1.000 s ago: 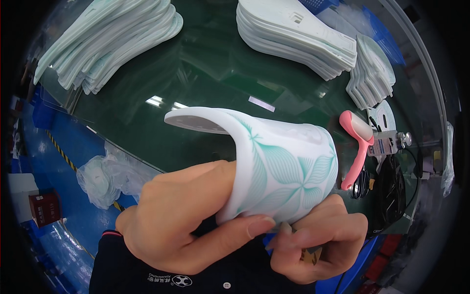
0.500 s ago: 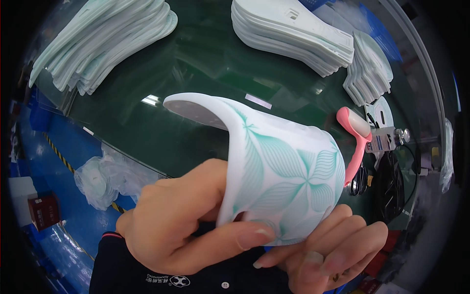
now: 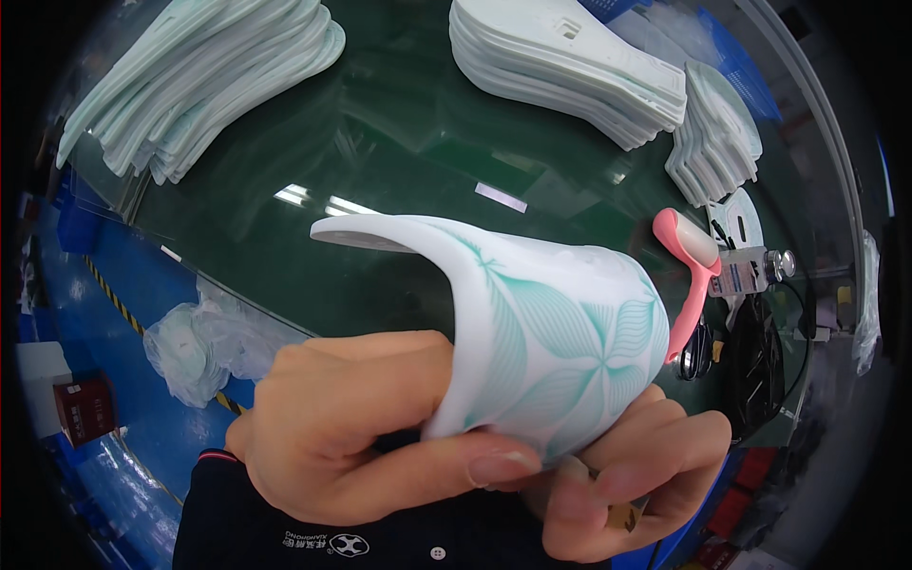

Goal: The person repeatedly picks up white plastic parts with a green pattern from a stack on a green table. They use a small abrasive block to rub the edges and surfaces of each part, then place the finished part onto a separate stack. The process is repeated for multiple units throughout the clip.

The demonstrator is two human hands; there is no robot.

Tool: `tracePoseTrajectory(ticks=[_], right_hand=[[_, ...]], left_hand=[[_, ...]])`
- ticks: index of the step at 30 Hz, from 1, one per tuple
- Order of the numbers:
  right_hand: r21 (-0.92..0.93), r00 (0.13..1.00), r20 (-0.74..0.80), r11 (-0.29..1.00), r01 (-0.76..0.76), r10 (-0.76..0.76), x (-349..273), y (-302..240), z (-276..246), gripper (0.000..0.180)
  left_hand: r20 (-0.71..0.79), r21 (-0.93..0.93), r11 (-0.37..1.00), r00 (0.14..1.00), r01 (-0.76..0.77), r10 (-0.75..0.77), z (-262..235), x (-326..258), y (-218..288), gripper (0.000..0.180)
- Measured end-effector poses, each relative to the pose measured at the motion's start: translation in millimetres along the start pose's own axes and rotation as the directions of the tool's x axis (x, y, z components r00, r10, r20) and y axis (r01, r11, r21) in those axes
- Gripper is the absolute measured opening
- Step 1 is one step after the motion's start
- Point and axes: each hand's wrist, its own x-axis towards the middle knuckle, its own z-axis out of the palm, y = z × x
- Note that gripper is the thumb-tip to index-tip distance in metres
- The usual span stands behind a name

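Note:
A white curved plastic panel (image 3: 560, 332) with a green petal pattern is held up in front of me, bent into a half-tube. My left hand (image 3: 351, 418) grips its left edge, the thumb outside and the curled fingers partly hidden inside the curve. At the lower right edge, my right hand (image 3: 636, 484) has its fingers bent and pressed against the panel; some fingertips are hidden behind it. A small yellowish patch (image 3: 622, 516) shows between the right fingers, too small to make out.
Stacks of similar white panels stand at the far left (image 3: 209, 85), far middle (image 3: 570, 76) and far right (image 3: 712, 133) of the dark green table (image 3: 380, 142). On the right lie a pink-handled roller (image 3: 698, 275), a metal-capped bottle (image 3: 750, 271) and a black bag (image 3: 755, 370). Plastic bags (image 3: 209, 342) sit at lower left.
The panel's upper left end has dipped and the panel has tilted slightly. My right fingers have curled in closer to its lower edge, moving a little left. My left hand keeps its grip.

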Motion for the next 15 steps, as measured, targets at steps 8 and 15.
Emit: tracePoseTrajectory(ticks=[8,15], right_hand=[[0.006,0.985,0.155,0.997,0.079,-0.079,11.1,9.1,-2.5,0.025],[-0.153,0.977,0.183,0.979,0.135,-0.107,9.3,3.9,-4.8,0.025]], left_hand=[[-0.017,0.043,0.999,1.000,0.016,-0.016,-1.1,-1.7,-2.3,0.017],[-0.021,0.014,0.998,0.997,0.068,-0.068,1.2,-3.6,0.2,0.016]])
